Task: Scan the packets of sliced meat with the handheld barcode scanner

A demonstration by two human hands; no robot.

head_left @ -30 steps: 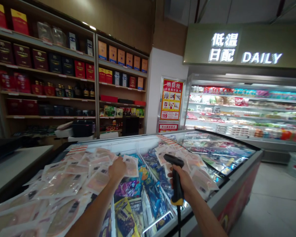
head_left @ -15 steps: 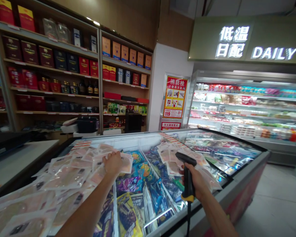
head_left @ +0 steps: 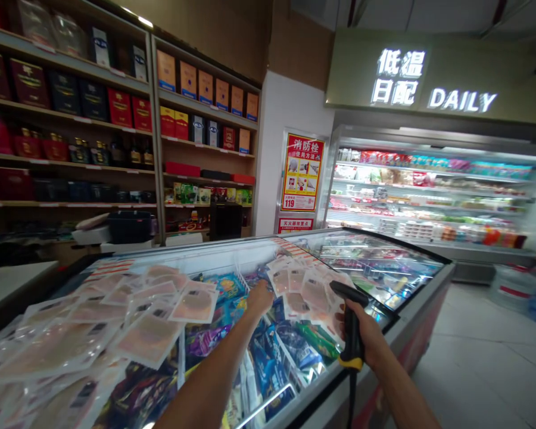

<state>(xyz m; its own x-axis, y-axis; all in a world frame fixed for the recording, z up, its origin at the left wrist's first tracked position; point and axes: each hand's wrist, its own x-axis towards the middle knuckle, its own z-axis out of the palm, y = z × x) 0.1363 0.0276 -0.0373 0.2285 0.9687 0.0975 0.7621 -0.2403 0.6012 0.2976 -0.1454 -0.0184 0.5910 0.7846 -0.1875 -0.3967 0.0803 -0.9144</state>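
Note:
My right hand (head_left: 367, 333) is closed around the grip of a black and yellow barcode scanner (head_left: 352, 328), whose head points away to the left over the freezer and whose cable hangs down. My left hand (head_left: 259, 298) is stretched forward over the chest freezer, beside the left edge of the right-hand pile of flat clear packets (head_left: 301, 292). Its fingers are blurred and partly hidden, and no packet shows in it. A larger spread of flat packets (head_left: 147, 336), pale with small dark labels, overlaps on the left side of the freezer top.
Beneath lie colourful frozen-food bags (head_left: 272, 363) between wire dividers. The freezer's side rim (head_left: 411, 298) runs along the right. Shelves of boxed bottles (head_left: 116, 113) stand behind, with a lit refrigerated case (head_left: 424, 202) at the back right. Large water bottles (head_left: 513, 286) stand on the floor.
My left hand has left the left spread of packets and moved right, to the edge of the other pile. The view has turned right. My right hand still holds the scanner.

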